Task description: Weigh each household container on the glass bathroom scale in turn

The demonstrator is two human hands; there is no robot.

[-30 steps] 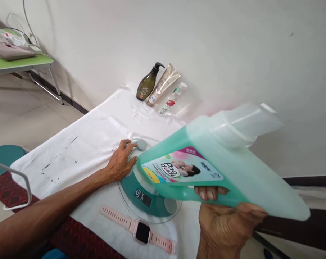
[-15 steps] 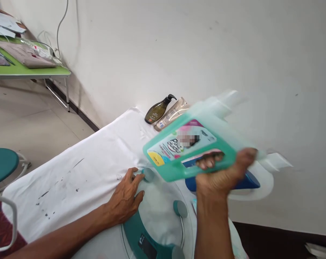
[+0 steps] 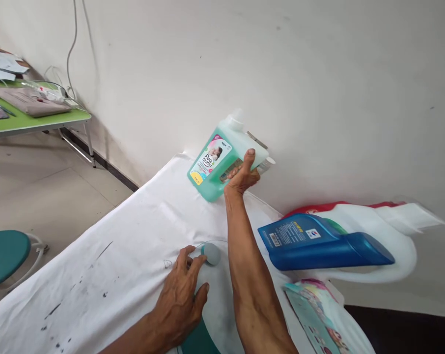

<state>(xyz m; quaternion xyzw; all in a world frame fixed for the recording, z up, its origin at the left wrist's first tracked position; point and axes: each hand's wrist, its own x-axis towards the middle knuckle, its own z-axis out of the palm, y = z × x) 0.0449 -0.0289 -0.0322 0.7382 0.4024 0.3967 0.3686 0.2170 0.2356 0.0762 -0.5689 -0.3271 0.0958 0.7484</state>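
Note:
My right hand (image 3: 242, 174) grips the handle of a translucent jug of green liquid (image 3: 228, 142) with a "Pao dudu" label and white cap. The jug is at the far corner of the white cloth; I cannot tell whether its base rests there. My left hand (image 3: 181, 290) is open, fingers apart, with fingertips at a round grey-and-teal pad (image 3: 210, 254) on what looks like a glass scale (image 3: 218, 300). My right forearm and left hand hide much of that scale. A beige tube (image 3: 257, 140) shows partly behind the jug.
To the right lie a blue bottle (image 3: 325, 246), a white jug (image 3: 403, 250) and a red item (image 3: 303, 210) behind them. A printed pack (image 3: 318, 314) is nearer. A wall backs the cloth-covered table (image 3: 134, 236). At left are a teal stool (image 3: 5, 258) and green table (image 3: 34, 123).
My right hand has carried the green jug left and away from me to the far corner, in front of the tube and dark pump bottle. My left hand stays by the pad. The view has shifted.

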